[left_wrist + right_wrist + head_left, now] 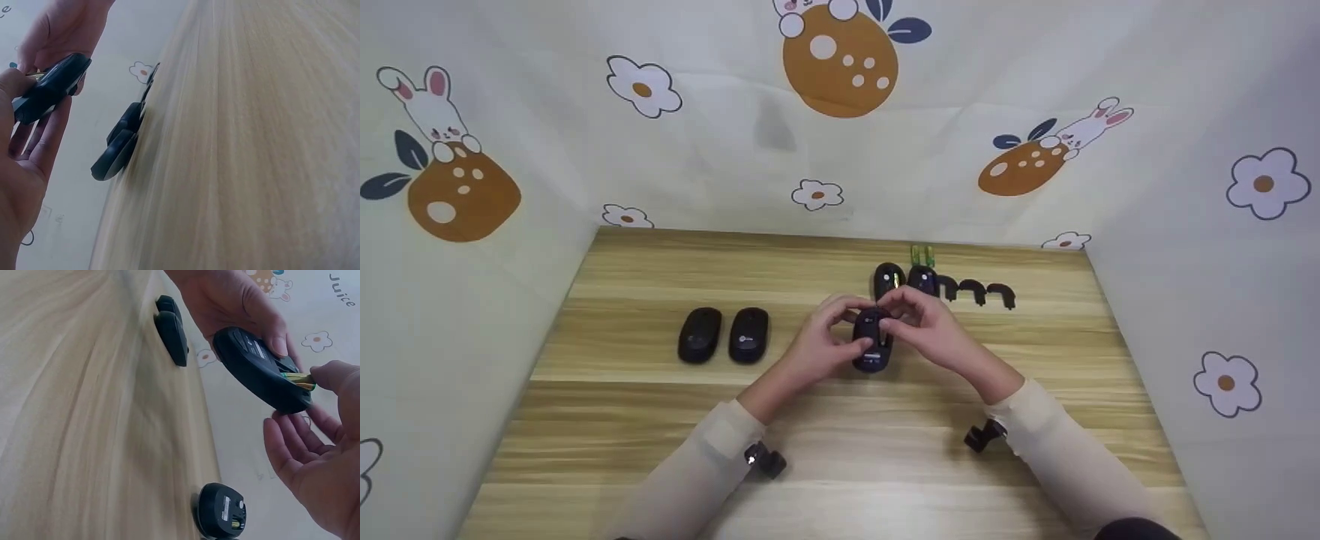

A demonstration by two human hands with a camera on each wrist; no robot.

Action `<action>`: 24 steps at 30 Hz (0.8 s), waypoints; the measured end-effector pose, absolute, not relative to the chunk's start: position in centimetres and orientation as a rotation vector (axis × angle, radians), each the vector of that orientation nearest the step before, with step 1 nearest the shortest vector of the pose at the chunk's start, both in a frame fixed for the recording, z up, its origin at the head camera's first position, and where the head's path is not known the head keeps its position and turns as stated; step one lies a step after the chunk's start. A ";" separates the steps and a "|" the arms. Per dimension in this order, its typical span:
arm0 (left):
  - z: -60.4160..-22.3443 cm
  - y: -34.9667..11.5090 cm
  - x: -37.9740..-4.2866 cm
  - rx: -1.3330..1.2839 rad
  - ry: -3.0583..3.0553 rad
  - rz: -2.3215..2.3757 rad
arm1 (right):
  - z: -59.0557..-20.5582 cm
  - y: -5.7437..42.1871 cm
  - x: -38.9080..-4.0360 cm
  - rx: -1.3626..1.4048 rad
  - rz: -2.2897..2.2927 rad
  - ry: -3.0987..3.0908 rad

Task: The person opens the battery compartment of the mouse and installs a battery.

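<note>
A black computer mouse (872,352) is held above the table, its underside with a white label facing up. My left hand (834,337) grips it, thumb on the underside and fingers around the far side. A gold-and-green battery (300,380) sticks up at a slant from the opening in the mouse, also seen in the left wrist view. My right hand (924,330) has its thumb on the battery's outer end, with its fingers bent around the mouse's end. The battery's inner end is hidden inside the mouse.
Two mice (748,335) lie top up on the left. Behind my hands are two more mice (888,279), undersides up, one showing a battery. Two green batteries (922,256) lie at the back. Several curved black battery covers (973,291) lie in a row to their right. Patterned fabric walls (712,165) enclose the table.
</note>
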State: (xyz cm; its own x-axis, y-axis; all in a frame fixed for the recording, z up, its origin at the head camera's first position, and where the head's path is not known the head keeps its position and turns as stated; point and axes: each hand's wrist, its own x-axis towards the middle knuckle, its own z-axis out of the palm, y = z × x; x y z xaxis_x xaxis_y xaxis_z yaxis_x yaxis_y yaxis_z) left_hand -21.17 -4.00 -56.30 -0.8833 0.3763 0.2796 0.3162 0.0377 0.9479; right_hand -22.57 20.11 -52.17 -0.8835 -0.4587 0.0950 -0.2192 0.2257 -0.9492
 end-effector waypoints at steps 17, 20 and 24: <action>-56.4 -4.0 -21.1 0.762 2.255 2.005 | -52.6 20.0 -22.5 -0.638 -1.736 2.286; -56.4 -4.0 -21.1 0.754 2.238 2.007 | -52.6 19.9 -22.5 -0.655 -1.724 2.307; -56.4 -4.0 -21.1 0.762 2.239 2.001 | -52.5 19.9 -22.5 -0.693 -1.713 2.334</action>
State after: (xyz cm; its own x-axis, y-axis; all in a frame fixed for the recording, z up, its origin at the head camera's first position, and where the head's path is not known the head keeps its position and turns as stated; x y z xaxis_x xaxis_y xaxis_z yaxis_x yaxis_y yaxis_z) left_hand -21.13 -3.98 -56.38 -0.8781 0.3839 0.2857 0.3269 0.0451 0.9440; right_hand -22.49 19.91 -52.50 -0.8790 -0.4565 0.1377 -0.2683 0.2348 -0.9343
